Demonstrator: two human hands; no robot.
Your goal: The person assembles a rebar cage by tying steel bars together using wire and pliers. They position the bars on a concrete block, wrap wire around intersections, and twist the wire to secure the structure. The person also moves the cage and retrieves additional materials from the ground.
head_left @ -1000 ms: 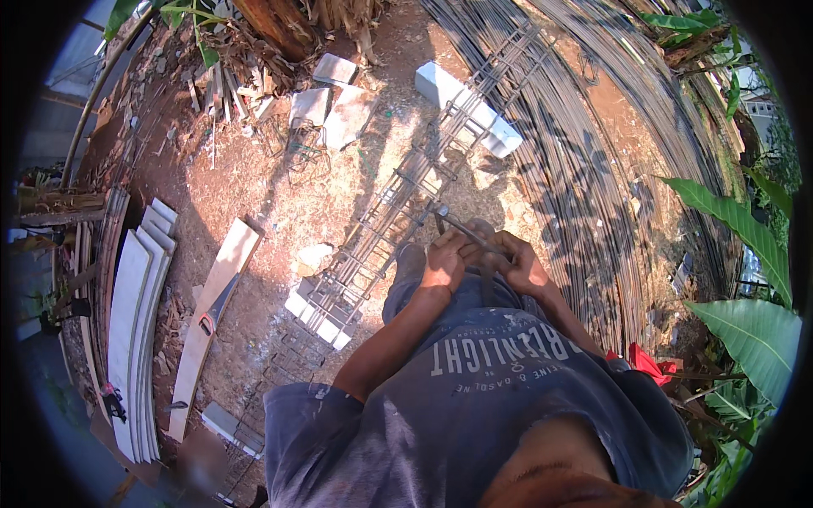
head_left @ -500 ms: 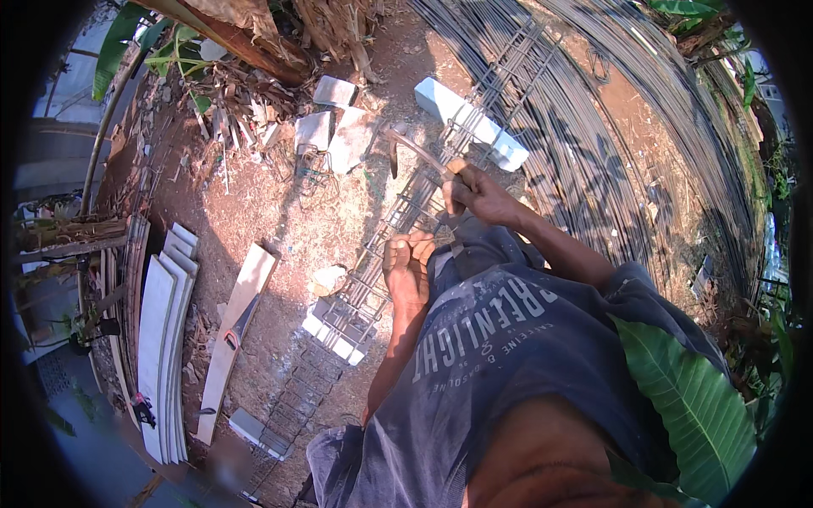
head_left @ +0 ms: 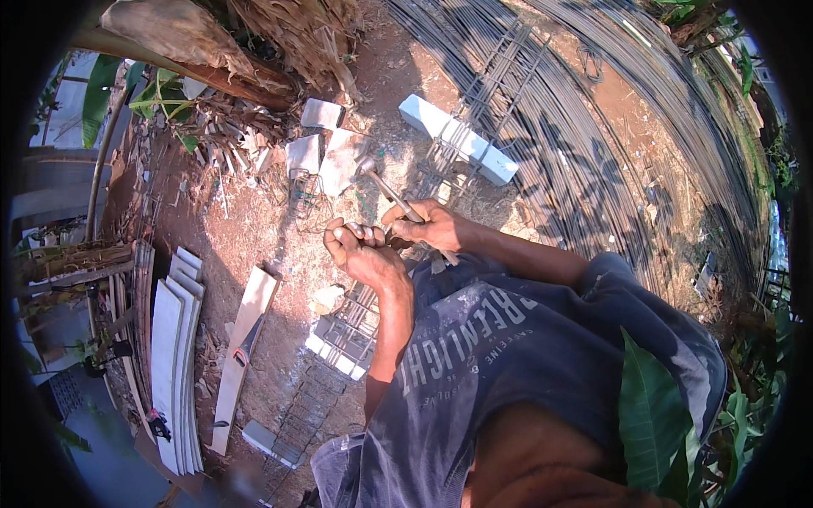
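Observation:
My right hand (head_left: pixel 428 225) is wrapped round the handle of a hammer (head_left: pixel 389 193), whose head points up and to the left. Close beside it, my left hand (head_left: pixel 366 261) is turned partly upward with its fingers curled in; anything inside them is too small or hidden to make out. Both hands are above a long cage of steel bars and stirrups (head_left: pixel 364 306), and they hide its middle. One end of this cage rests on a pale block (head_left: pixel 334 349), and its far part lies across a longer whitish block (head_left: pixel 487 151).
Long steel rods (head_left: pixel 584 161) cover the ground at right. To the left lie stacked pale boards (head_left: pixel 176 372) and a plank (head_left: pixel 254 309) with a handsaw (head_left: pixel 240 357) on it. Broken slabs (head_left: pixel 340 161) lie near a dry plant trunk (head_left: pixel 288 42). Another bar cage (head_left: pixel 309 411) is at lower left.
My right hand has come left and lower with the hammer. My left hand has moved left and slightly up, its curled fingers now away from the cage. The view has shifted slightly.

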